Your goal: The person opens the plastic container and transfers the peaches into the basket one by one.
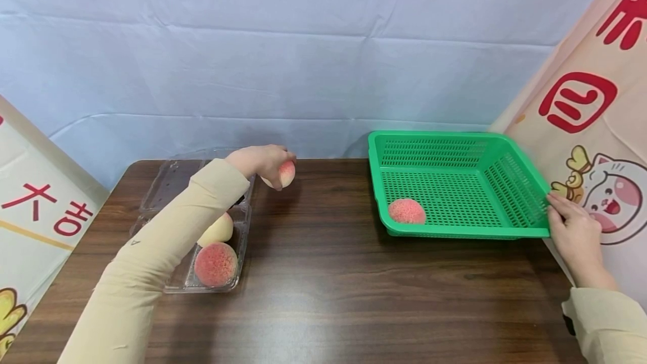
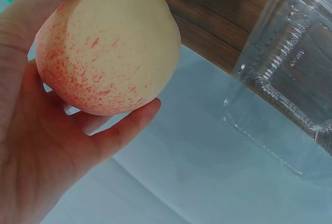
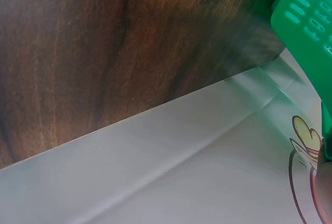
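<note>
My left hand (image 1: 268,163) holds a pale peach with red flecks (image 2: 109,47), thumb and fingers curled round it, above the table's back edge. Beside that arm lies an open clear plastic box (image 1: 241,240). In its front part sit a red peach (image 1: 215,264) and a pale yellow peach (image 1: 218,231), the latter partly hidden by my sleeve. On the right, my right hand (image 1: 576,232) grips the rim of a green plastic basket (image 1: 455,232) at its front right corner. One pink peach (image 1: 406,211) lies in the basket's front left corner.
The dark wooden table (image 1: 323,296) meets a pale blue cloth (image 1: 303,60) along its back edge. Printed cloths with red characters hang at the left (image 1: 40,206) and at the right (image 1: 596,128), close to the basket.
</note>
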`<action>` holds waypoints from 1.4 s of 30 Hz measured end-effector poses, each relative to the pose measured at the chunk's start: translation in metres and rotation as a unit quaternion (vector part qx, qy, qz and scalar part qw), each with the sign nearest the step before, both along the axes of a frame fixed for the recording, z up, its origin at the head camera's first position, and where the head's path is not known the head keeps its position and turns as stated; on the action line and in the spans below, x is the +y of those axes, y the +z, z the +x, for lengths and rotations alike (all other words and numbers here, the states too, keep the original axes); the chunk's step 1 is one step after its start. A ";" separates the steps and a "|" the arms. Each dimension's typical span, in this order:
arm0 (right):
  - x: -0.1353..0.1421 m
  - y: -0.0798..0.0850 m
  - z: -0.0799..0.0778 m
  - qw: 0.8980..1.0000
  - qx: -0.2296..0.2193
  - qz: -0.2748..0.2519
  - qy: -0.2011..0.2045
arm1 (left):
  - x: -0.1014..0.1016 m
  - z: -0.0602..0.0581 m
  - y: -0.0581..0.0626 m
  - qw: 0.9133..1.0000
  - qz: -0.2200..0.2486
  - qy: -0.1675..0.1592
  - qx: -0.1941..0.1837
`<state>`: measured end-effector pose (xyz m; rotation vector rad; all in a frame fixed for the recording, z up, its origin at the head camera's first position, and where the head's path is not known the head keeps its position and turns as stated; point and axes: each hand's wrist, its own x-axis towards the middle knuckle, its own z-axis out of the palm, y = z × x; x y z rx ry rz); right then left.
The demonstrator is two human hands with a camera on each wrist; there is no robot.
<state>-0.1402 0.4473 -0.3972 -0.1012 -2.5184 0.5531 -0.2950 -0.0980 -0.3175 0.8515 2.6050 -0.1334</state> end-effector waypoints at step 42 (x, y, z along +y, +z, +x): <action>0.000 -0.001 0.000 1.000 0.007 0.003 0.001 | 0.025 -0.001 -0.005 1.000 0.005 -0.009 -0.014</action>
